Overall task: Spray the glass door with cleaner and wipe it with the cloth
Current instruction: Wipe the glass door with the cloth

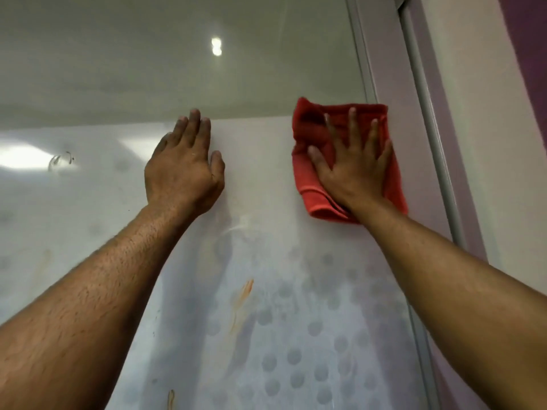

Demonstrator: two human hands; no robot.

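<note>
your right hand (pixel 352 170) is flat on the red cloth (pixel 313 184), fingers spread wide, palm pinning it against the glass door (pixel 260 202) near the pane's right edge, just beside the grey frame (pixel 438 161). nothing gripped there, just pressed. your left hand (pixel 183 170) is open too, fingers together, resting bare against the glass well to the left of the cloth, holding nothing. no spray bottle in view, so this looks like the wiping step.

the cloth is folded into a thick pad, and that's good: keep it folded so the whole palm drives it. it sits right where the clear upper glass meets the frosted band, so i'd say work down from here in overlapping passes, not scattered circles, and run the cloth's edge tight along the frame where grime likes to hide.

below you there's plenty left: orange streaks (pixel 245 291) in the middle of the pane and a smeary patch above the dotted pattern (pixel 296 356). those streaks will likely need firmer pressure and a second pass. mind that bracing left hand, though, a bare palm on glass may leave prints, so plan to wipe that spot last. flip the pad to a fresh face if it starts smearing.
</note>
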